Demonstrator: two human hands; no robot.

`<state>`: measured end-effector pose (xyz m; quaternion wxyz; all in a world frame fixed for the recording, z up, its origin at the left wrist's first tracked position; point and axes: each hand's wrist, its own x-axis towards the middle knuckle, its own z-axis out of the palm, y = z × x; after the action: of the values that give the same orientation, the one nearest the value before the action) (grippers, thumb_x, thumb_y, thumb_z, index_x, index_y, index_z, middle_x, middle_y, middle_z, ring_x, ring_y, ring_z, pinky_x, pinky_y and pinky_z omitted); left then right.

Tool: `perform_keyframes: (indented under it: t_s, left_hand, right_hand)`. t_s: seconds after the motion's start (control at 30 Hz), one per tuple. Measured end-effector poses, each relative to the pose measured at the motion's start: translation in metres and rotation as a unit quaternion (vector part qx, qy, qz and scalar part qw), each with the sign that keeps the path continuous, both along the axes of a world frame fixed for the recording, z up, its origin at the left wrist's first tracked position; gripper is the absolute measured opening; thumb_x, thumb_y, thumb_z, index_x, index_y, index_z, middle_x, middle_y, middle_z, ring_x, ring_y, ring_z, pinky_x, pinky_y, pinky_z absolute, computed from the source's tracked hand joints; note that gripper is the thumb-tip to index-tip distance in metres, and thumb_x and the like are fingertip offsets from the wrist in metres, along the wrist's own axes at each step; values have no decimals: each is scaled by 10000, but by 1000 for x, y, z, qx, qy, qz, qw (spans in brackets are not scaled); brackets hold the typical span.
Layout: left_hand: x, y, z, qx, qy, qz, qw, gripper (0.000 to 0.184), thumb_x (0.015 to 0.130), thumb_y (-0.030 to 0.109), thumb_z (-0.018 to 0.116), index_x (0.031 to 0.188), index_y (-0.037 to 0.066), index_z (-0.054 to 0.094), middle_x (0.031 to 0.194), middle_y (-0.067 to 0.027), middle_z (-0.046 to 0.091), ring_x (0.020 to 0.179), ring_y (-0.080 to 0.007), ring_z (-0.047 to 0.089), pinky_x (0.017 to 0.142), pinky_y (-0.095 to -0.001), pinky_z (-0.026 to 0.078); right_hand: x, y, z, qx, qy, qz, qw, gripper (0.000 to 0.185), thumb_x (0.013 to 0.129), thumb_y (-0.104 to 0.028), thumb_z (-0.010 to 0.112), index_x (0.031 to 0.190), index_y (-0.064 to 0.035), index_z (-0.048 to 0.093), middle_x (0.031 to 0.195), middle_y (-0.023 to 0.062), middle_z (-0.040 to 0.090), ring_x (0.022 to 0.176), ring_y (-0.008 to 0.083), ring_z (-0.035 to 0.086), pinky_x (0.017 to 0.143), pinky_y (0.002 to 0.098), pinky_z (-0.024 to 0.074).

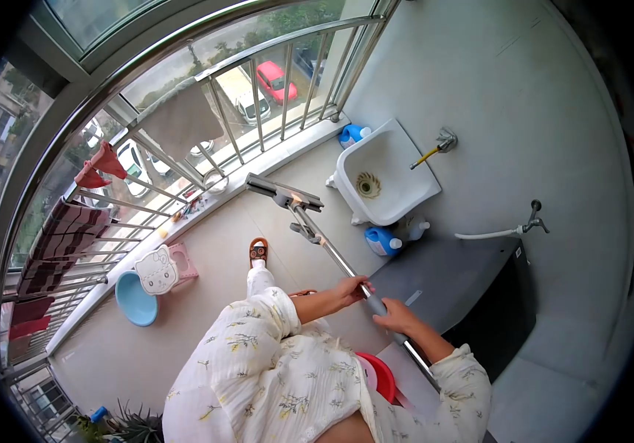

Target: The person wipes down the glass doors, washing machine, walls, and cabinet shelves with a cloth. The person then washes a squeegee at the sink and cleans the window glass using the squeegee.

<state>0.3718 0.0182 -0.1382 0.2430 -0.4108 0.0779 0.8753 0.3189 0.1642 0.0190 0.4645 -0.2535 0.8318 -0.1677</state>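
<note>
Sprig-printed clothing [280,369] fills the foreground; left hand [349,290] and right hand [398,317] both curl around a flat mop [336,256] (its head [281,193] near the white washbasin [400,168]).

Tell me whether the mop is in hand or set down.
In hand: the left hand and right hand both grip the mop pole. Cannot tell whether the mop head touches the floor.

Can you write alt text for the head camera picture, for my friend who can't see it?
A person in white patterned clothes grips a long-handled mop with the left hand and right hand on a balcony. A white sink stands near the wall; a blue basin and a cat-faced stool are by the railing.
</note>
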Motion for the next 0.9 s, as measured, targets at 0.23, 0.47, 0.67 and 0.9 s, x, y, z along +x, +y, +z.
perform_keyframes:
  t_s: [0.23, 0.47, 0.67, 0.9]
  left_hand:
    - [-67, -98, -113, -26, -94, 148, 984, 245, 949, 180, 530, 1087, -20, 560, 943, -160, 626, 921, -301, 640, 841, -501, 533]
    - [-104, -228, -111, -15, -103, 176, 979, 249, 944, 199, 519, 1088, 3, 568, 962, -159, 629, 890, -302, 640, 787, -496, 544]
    - [-134, -291, -97, -7, -137, 177, 975, 239, 939, 210, 516, 1094, 34, 560, 990, -152, 630, 859, -302, 643, 745, -487, 554]
    - [-167, -333, -74, 24, -169, 161, 972, 230, 934, 222, 513, 1102, 70, 551, 1024, -144, 631, 823, -301, 646, 695, -476, 565]
  right_hand:
    - [-67, -207, -114, 181, 128, 316, 923, 323, 736, -224, 686, 980, -14, 667, 952, 199, 679, 907, 344, 659, 785, 450, 513]
    - [-47, -346, -56, -98, 406, 307, 855, 269, 754, -157, 697, 993, -48, 641, 998, 139, 652, 959, 312, 627, 792, 433, 497]
    - [-38, -388, 20, -237, 313, 32, 919, 361, 768, -150, 746, 1083, -40, 608, 1041, 124, 676, 969, 271, 650, 789, 378, 508]
    - [-75, -418, 56, -95, 237, -108, 961, 454, 767, -262, 796, 1104, -13, 621, 982, 131, 707, 933, 268, 679, 791, 362, 520]
